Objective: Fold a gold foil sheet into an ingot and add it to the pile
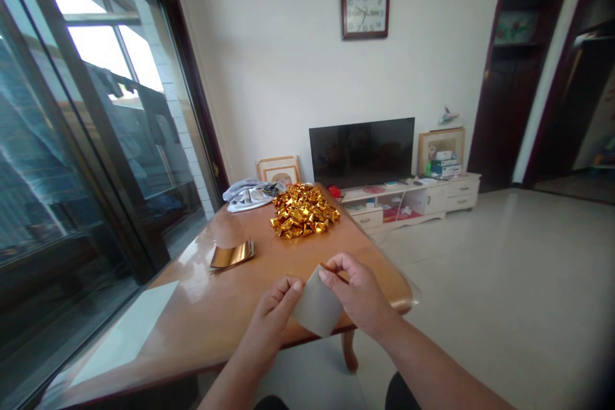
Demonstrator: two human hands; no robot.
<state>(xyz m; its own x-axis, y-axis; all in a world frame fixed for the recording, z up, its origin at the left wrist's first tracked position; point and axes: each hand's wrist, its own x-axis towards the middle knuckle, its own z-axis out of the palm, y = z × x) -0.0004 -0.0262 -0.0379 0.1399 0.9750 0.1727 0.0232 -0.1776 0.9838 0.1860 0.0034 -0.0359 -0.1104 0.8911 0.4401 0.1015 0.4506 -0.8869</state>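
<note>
A sheet of foil paper, its pale grey side toward me, is held up over the table's near edge. My left hand pinches its left corner between thumb and fingers. At the top corner my right hand grips it, thumb in front and fingers curled behind. Farther left on the table lies a stack of gold foil sheets, slightly curled. Beyond my hands rises a heap of folded gold foil pieces.
The wooden table has a rounded right corner. A pale sheet lies at its left edge, and grey cloth at the far end. Behind stand a television and a white cabinet. Glass doors line the left.
</note>
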